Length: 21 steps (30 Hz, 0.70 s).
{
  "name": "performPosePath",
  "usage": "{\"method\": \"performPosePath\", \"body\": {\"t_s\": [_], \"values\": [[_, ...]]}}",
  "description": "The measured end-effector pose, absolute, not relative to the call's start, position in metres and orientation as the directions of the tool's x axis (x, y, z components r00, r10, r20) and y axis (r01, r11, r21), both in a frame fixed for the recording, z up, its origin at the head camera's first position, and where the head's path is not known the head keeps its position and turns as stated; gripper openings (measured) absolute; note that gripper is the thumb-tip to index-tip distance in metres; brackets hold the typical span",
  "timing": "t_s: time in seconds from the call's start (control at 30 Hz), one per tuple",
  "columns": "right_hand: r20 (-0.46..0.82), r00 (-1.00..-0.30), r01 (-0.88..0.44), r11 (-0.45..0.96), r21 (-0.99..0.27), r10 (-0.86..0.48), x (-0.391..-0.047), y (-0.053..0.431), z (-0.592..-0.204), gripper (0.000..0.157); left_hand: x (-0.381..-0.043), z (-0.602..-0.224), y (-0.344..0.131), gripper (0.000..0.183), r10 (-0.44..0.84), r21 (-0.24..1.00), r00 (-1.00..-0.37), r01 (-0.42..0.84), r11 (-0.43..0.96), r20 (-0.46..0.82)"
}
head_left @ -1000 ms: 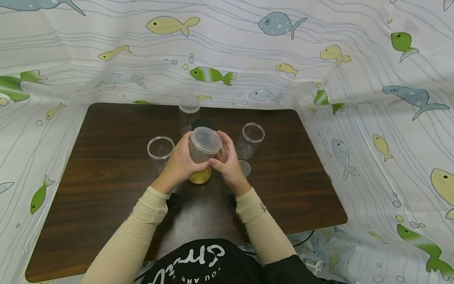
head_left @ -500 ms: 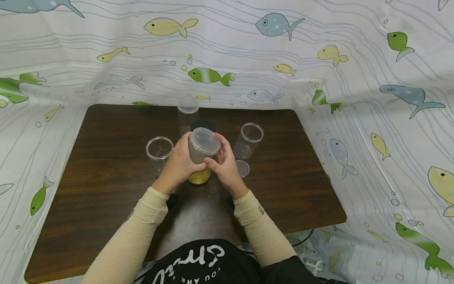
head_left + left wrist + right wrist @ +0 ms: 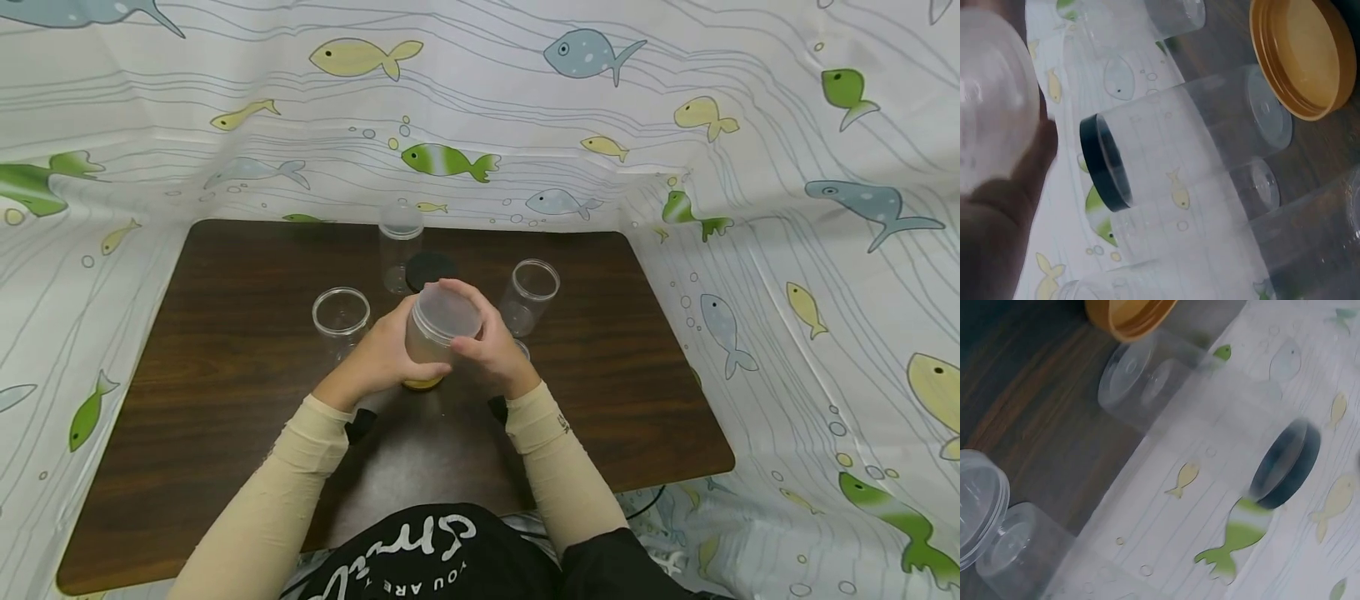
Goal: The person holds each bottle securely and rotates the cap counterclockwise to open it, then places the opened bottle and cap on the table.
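Note:
Both hands hold a clear plastic jar (image 3: 427, 347) topped by a translucent screw lid (image 3: 448, 312), tilted a little above the table. My left hand (image 3: 381, 357) grips the jar's body from the left, thumb across its near side. My right hand (image 3: 497, 343) grips around the lid's rim, fingers on the far edge and thumb on the near one. In the left wrist view, the left hand (image 3: 997, 231) shows blurred against the rounded clear plastic. Below the held jar lies a yellow lid (image 3: 422, 384), mostly hidden; the left wrist view shows this orange-yellow lid (image 3: 1304, 59) with its hollow side up.
Behind the hands stand a jar with a dark green lid (image 3: 431, 268) and a jar with a translucent lid (image 3: 401, 242). Open clear jars stand left (image 3: 341, 321) and right (image 3: 529, 293). A loose clear lid (image 3: 979, 509) is partly hidden by my right hand in the head view.
Both hands and the jar have shifted slightly right and towards the body, now covering more of the yellow lid. My right fingers have moved up around the lid's far edge.

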State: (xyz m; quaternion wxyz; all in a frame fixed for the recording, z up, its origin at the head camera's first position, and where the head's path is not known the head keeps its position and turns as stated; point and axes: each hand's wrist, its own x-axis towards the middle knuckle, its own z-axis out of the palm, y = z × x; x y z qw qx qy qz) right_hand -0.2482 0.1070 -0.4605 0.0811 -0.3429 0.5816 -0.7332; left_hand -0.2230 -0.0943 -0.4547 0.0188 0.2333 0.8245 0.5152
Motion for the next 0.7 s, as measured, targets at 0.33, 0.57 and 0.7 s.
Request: {"method": "performPosePath", "body": {"t_s": [0.33,0.57,0.7], "values": [[0.423,-0.579,-0.187,-0.391,-0.901,-0.697,-0.26,0.116,-0.463,0.106,-0.221,-0.455,-0.099,0.089,0.552,0.911,-0.813,0.353,0.213,0.186],[0.396,-0.645,-0.102,-0.44,-0.892,-0.654,-0.26,0.113,-0.469,0.136,-0.222,-0.456,-0.098,0.09,0.487,0.924,-0.854,0.32,0.21,0.185],[0.377,-0.722,-0.081,-0.47,-0.879,-0.581,-0.257,0.111,-0.472,0.135,-0.221,-0.456,-0.098,0.094,0.41,0.927,-0.895,0.289,0.238,0.174]]}}
